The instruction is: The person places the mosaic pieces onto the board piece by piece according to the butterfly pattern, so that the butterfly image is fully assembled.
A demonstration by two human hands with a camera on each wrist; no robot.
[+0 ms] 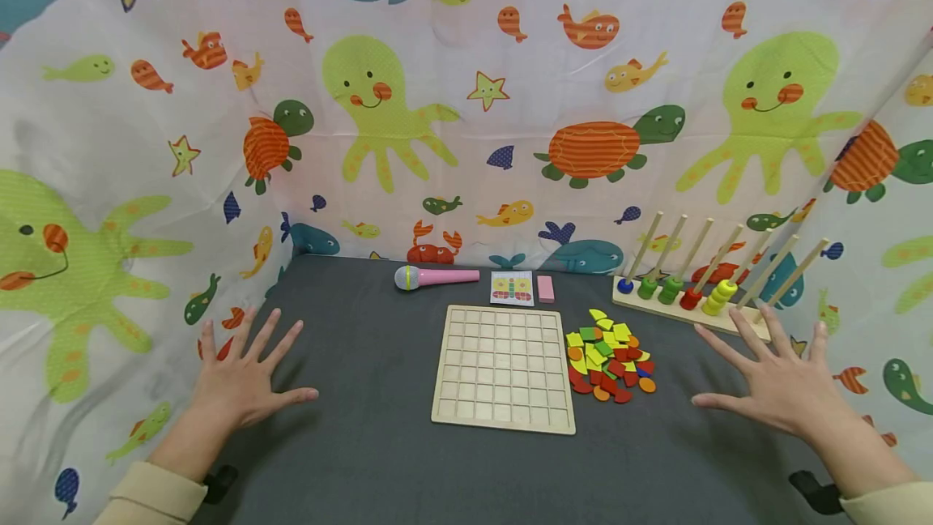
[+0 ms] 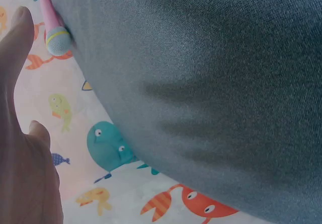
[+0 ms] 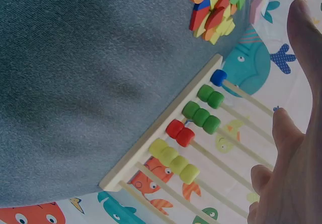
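My left hand (image 1: 236, 375) is spread wide over the left side of the dark table, holding nothing. My right hand (image 1: 780, 383) is likewise spread, fingers apart, in front of the peg rack (image 1: 692, 310) with its colored beads. Between the hands lies a square wooden grid board (image 1: 504, 369). Just right of the board is a loose pile of small flat pieces (image 1: 605, 355) in yellow, red, green, orange and blue. In the right wrist view, the rack's upright rods carry blue, green, red and yellow beads (image 3: 173, 159); two rods are bare.
Behind the board lie a pink toy microphone (image 1: 437, 278), a small pattern card (image 1: 512, 288) and a pink block (image 1: 545, 289). A curtain (image 1: 437, 209) printed with sea animals hangs along the table's back and both sides.
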